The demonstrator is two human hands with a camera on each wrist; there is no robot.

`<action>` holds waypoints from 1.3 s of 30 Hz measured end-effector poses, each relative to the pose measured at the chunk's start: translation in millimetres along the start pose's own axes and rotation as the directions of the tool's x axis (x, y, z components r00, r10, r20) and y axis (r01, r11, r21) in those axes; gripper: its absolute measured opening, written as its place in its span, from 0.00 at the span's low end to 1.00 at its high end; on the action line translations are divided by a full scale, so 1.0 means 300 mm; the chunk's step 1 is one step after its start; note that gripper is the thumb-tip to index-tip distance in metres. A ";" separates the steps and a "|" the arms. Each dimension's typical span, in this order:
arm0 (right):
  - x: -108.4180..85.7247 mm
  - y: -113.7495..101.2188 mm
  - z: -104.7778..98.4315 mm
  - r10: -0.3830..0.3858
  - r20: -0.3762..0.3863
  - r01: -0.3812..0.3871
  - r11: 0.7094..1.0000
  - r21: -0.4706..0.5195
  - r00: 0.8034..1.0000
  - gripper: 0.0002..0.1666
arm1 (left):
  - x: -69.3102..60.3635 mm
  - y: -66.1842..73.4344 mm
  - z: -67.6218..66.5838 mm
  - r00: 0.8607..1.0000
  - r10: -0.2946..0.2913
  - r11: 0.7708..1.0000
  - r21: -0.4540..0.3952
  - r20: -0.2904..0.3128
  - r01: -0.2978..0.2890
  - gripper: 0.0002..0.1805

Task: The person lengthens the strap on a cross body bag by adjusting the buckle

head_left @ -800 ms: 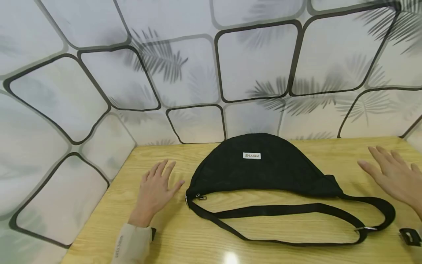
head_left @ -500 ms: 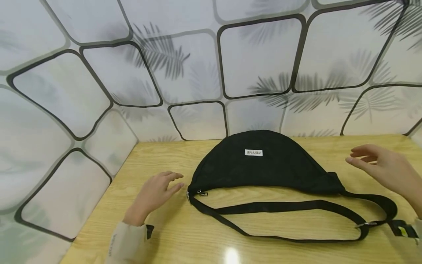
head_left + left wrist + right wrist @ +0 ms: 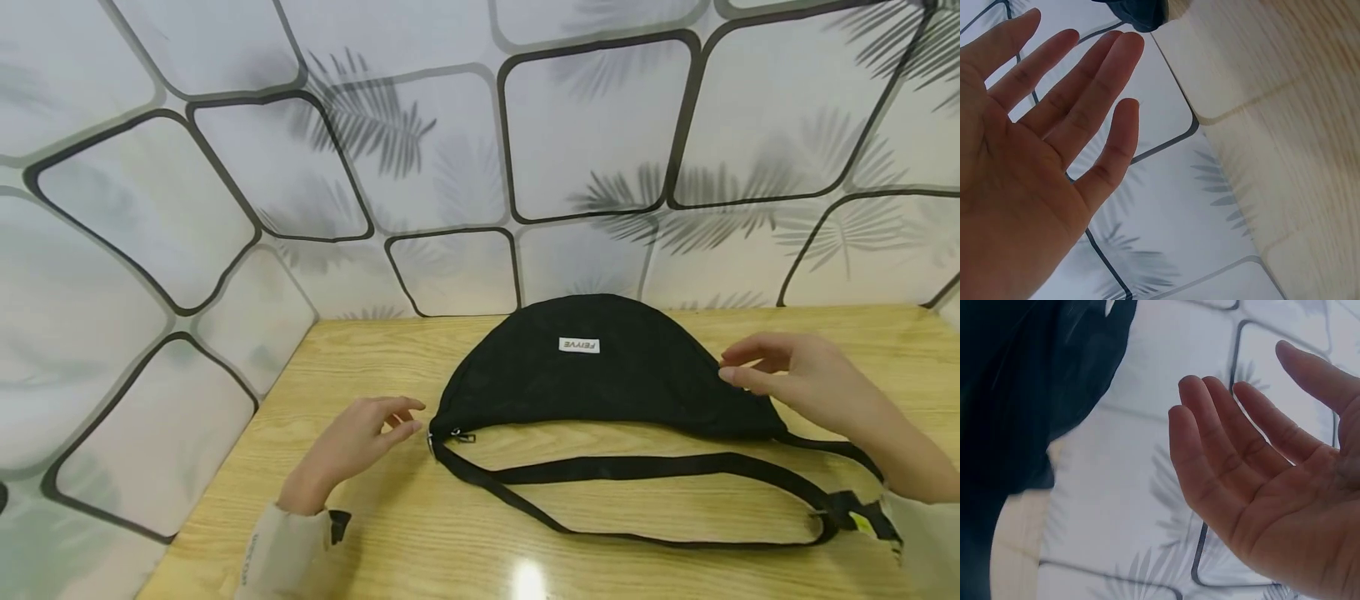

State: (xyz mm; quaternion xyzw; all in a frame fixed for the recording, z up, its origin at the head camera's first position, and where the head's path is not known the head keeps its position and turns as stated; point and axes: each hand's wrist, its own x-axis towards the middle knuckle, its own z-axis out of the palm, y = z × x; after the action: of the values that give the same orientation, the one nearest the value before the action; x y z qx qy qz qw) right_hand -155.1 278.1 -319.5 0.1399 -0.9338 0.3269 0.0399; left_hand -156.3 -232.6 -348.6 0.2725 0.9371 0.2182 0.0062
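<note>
A black half-moon waist bag (image 3: pixel 585 383) lies on the wooden table, its small white label (image 3: pixel 579 345) upside down to me. Its looped strap (image 3: pixel 645 468) spreads in front, and a zipper pull (image 3: pixel 465 437) shows at the left corner. Just left of that corner is my left hand (image 3: pixel 356 446), fingers loosely bent and holding nothing. My right hand (image 3: pixel 806 383) hovers at the bag's right end, covering part of it; whether the fingertips touch it I cannot tell. In the right wrist view, the palm (image 3: pixel 1285 519) has nothing in it, with the dark bag (image 3: pixel 1041 394) to the left.
The wooden table (image 3: pixel 375 350) meets a patterned wall covering (image 3: pixel 442 167) behind the bag and another on the left. A black wrist strap (image 3: pixel 862 512) on my right wrist overlaps the bag strap's metal slider.
My right hand has moved left from beside the bag to over its right end, its fingers bending. The left hand's spread fingers have drawn together, turned more towards the bag. The bag stays put.
</note>
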 end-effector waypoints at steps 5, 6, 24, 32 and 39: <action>0.013 -0.055 0.033 -0.035 0.068 0.027 0.994 0.110 0.997 0.14 | 0.000 -0.004 -0.004 0.999 0.016 0.999 -0.051 0.032 -0.015 0.16; 0.017 -0.064 0.041 -0.042 0.081 0.031 0.992 0.125 0.996 0.14 | 0.000 -0.005 -0.004 0.999 0.022 0.998 -0.063 0.038 -0.020 0.16; 0.081 -0.214 0.174 -0.155 0.231 0.068 0.937 0.344 0.961 0.16 | -0.009 -0.019 0.000 0.996 0.032 0.985 -0.173 0.087 -0.017 0.15; 0.118 -0.280 0.243 -0.183 0.278 0.058 0.913 0.403 0.943 0.17 | -0.008 -0.030 0.001 0.993 0.051 0.983 -0.183 0.103 -0.031 0.14; 0.155 -0.334 0.301 -0.219 0.310 0.077 0.908 0.412 0.925 0.15 | -0.009 -0.035 0.000 0.992 0.036 0.982 -0.187 0.125 -0.012 0.14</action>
State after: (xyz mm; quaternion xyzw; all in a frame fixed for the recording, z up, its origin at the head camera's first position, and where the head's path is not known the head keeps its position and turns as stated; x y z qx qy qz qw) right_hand -169.5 136.2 -322.4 0.2723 -0.8277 0.4732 -0.1300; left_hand -159.4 -241.9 -353.3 0.2954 0.9069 0.2871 0.0889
